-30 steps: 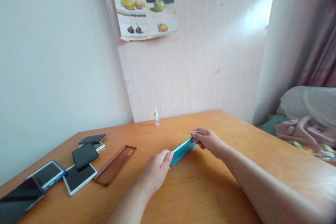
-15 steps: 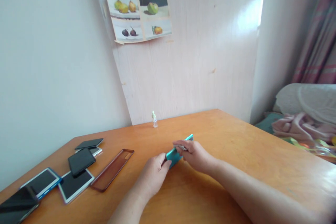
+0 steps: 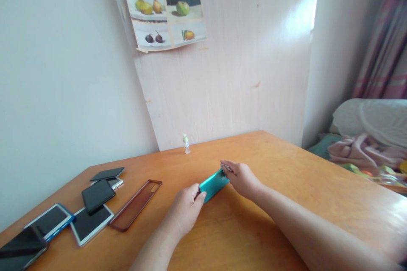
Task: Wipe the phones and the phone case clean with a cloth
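A teal smartphone (image 3: 214, 185) is held tilted above the table, its shiny back towards me. My left hand (image 3: 190, 205) is closed on the phone's near left end, with the thumb lying over the back. At the far right end, my right hand (image 3: 241, 178) has its fingers closed around a small folded white cloth (image 3: 226, 167), pressed to the phone's edge. Most of the cloth is hidden by the fingers. Left of my left hand, a clear brown phone case (image 3: 136, 206) lies on the table.
Several phones lie on the left of the wooden table (image 3: 254, 237), among them a black phone (image 3: 98, 195), a white-framed phone (image 3: 91, 223) and a blue-edged phone (image 3: 50, 221). A small spray bottle (image 3: 186, 145) stands near the back edge, by the wall.
My right hand has slid with the white cloth towards the phone's far right end. The phone has turned so that more of its teal back shows. My left hand keeps its grip.
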Demonstrator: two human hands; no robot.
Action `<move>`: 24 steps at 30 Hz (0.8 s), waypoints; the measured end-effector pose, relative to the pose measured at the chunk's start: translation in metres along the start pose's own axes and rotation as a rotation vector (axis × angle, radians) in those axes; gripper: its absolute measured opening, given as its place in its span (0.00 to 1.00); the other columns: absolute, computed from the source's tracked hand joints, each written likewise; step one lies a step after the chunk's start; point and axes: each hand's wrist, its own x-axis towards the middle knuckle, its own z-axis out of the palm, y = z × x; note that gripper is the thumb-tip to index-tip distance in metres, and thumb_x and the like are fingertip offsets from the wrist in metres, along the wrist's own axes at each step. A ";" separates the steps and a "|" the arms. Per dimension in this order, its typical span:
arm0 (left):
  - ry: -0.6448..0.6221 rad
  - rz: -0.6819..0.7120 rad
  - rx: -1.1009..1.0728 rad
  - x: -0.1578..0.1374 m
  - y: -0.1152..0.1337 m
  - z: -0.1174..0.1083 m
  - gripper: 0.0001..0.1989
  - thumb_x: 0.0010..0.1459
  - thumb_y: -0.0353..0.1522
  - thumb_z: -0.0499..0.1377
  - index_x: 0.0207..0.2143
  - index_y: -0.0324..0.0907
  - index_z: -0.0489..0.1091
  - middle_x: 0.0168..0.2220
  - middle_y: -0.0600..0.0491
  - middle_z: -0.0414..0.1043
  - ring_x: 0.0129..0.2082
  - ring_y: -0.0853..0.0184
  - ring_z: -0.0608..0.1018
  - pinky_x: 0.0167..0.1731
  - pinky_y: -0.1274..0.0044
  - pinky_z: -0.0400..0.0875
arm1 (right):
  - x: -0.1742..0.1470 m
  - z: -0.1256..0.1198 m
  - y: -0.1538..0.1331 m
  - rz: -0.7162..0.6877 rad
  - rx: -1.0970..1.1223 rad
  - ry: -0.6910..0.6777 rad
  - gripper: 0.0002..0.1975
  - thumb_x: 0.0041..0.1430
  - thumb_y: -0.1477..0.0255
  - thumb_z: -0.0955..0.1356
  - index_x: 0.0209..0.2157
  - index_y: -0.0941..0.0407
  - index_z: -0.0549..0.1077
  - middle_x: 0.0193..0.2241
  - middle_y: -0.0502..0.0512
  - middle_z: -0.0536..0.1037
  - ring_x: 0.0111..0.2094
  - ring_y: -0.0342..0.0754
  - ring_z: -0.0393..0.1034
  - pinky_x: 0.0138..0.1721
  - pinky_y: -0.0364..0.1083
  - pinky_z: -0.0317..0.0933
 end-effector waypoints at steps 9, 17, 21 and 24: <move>0.010 0.045 -0.085 -0.001 0.005 0.000 0.10 0.62 0.36 0.51 0.29 0.42 0.65 0.28 0.54 0.70 0.30 0.66 0.71 0.28 0.78 0.58 | -0.022 0.024 -0.030 -0.212 0.154 -0.222 0.21 0.65 0.68 0.60 0.57 0.53 0.70 0.48 0.58 0.78 0.49 0.52 0.73 0.49 0.47 0.64; 0.002 0.012 0.006 0.000 -0.003 0.001 0.14 0.63 0.41 0.50 0.28 0.42 0.62 0.25 0.57 0.66 0.26 0.68 0.68 0.25 0.78 0.53 | 0.007 -0.007 0.010 0.119 0.040 0.023 0.22 0.64 0.61 0.61 0.53 0.56 0.74 0.29 0.57 0.80 0.33 0.51 0.75 0.35 0.46 0.67; -0.001 0.017 -0.034 0.000 0.001 0.001 0.12 0.62 0.39 0.51 0.29 0.42 0.63 0.27 0.56 0.67 0.28 0.68 0.69 0.27 0.78 0.55 | -0.012 0.013 -0.016 -0.101 0.135 -0.151 0.22 0.65 0.62 0.60 0.54 0.54 0.73 0.38 0.57 0.81 0.40 0.52 0.75 0.42 0.48 0.67; -0.007 0.026 -0.068 0.000 0.002 0.000 0.10 0.62 0.37 0.51 0.30 0.42 0.63 0.28 0.55 0.68 0.29 0.67 0.69 0.28 0.78 0.56 | -0.020 0.021 -0.028 -0.204 0.147 -0.215 0.21 0.65 0.62 0.60 0.54 0.51 0.73 0.46 0.56 0.79 0.47 0.53 0.73 0.47 0.48 0.64</move>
